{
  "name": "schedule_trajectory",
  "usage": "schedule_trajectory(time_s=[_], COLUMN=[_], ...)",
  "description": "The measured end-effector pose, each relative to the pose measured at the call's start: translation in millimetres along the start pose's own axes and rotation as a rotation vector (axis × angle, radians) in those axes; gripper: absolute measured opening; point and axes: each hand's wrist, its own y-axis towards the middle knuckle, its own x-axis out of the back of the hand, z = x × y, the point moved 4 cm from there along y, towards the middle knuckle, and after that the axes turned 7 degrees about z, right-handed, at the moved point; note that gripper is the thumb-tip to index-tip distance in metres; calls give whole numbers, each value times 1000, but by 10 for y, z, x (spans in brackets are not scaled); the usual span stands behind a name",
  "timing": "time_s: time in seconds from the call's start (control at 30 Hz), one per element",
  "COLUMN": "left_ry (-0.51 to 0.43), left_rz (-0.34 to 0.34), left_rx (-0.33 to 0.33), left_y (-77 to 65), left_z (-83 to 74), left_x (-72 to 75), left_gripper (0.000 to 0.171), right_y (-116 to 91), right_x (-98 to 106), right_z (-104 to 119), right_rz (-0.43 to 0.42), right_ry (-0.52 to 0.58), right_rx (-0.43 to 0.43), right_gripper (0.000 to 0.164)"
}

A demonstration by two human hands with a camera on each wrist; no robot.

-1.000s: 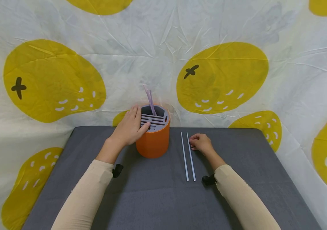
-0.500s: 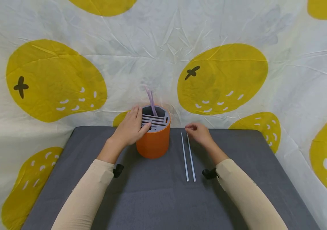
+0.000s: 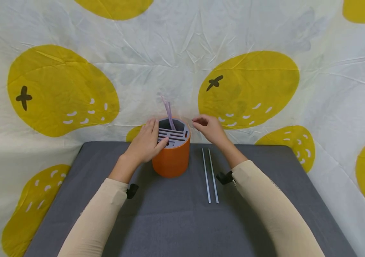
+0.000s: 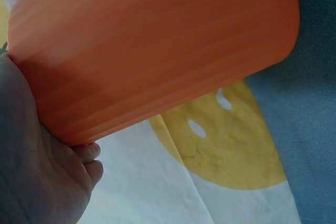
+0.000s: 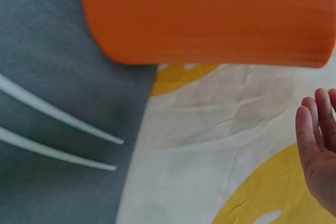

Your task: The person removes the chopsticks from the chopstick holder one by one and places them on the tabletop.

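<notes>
An orange round utensil holder (image 3: 171, 162) with a grey slotted top (image 3: 176, 135) stands near the table's back edge. My left hand (image 3: 143, 141) holds its left side at the rim, thumb over the front of the top. In the left wrist view the orange wall (image 4: 157, 51) lies against my palm. Thin purple sticks (image 3: 170, 114) rise from the large back opening. My right hand (image 3: 209, 126) hovers right of the holder's rim, thumb and forefinger close together. In the right wrist view its fingers (image 5: 305, 129) are nearly straight, with nothing seen in them.
Two slim silvery chopsticks (image 3: 206, 176) lie side by side on the dark grey tablecloth (image 3: 169, 221), right of the holder. Close behind the table hangs a white cloth (image 3: 156, 43) with yellow fruit prints.
My right hand has moved from beside the right chopstick up and left toward the holder's rim. The chopsticks stay on the table. My left hand has kept its place.
</notes>
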Motion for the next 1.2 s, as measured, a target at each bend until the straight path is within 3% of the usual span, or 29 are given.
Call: schedule_trajectory(time_s=[0.3,0.63,1.2], left_ry=[5,10,10], left_rz=[-6,-5,-7], left_rx=[-11,-5,-2], left_y=[4,0,5], left_z=[-7,3,-10], left_x=[-6,-3,-6], left_gripper=[88,88,87], right_y=[212,396,488], right_x=[-132,-312,-459], right_z=[312,534,582], right_rz=[-6,21,-11], right_ry=[19,-76,-138], right_rx=[94,55,13], right_gripper=[29,26,13])
